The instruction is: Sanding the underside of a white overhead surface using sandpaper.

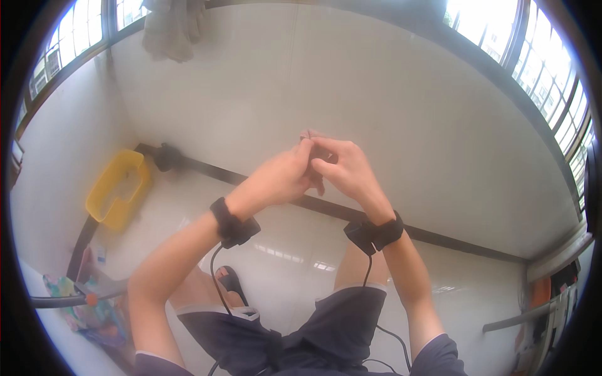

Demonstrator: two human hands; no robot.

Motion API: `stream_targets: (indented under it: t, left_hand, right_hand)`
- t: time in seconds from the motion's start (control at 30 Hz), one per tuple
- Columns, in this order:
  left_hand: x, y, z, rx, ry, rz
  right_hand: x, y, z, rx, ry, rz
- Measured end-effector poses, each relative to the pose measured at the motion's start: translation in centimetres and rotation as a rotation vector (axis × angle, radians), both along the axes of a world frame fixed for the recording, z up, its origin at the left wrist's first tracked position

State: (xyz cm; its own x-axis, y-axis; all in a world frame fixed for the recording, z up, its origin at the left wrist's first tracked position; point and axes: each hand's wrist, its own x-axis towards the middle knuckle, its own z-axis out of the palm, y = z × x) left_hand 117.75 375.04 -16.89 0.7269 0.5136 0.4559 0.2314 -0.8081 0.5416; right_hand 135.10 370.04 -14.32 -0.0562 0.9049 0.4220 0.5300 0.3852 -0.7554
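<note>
My left hand [283,177] and my right hand [352,170] meet in front of me at the middle of the view, raised over the floor. The left fingers are curled, thumb and forefinger pressed together at the top. My right thumb and forefinger bend toward the left fingers in a pinch. A small thin dark tip [309,134] shows above the left fingertips; its kind is too small to tell. Whatever else lies between the fingers is hidden. Each wrist wears a black strap with a box, the left one [233,224] and the right one [375,233], both with cables.
A yellow plastic tub [100,199] stands on the floor at the left, beside a small black object [167,156]. Pale wall panels [376,81] rise ahead over a dark skirting strip. Barred windows [545,69] line the upper right. A grey cloth [175,28] hangs at the upper left.
</note>
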Motion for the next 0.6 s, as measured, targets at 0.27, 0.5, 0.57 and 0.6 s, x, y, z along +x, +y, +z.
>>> stream_targets:
  t: [0.27,0.5,0.57,0.6]
  left_hand:
    - [-0.8,3.8,-1.8,-0.102,-0.075,0.099]
    - [1.3,9.7,-5.3,-0.208,0.003,0.071]
    - [2.5,10.3,-5.5,-0.107,0.126,0.1]
    - [3.2,10.7,-5.8,-0.121,0.126,0.097]
  right_hand:
    - [-2.0,4.7,0.3,-0.101,-0.254,0.012]
    - [-1.0,8.0,-3.3,-0.219,-0.078,0.123]
    - [0.2,8.6,-4.0,-0.24,-0.063,0.082]
    - [1.0,9.1,-4.1,-0.294,-0.037,0.077]
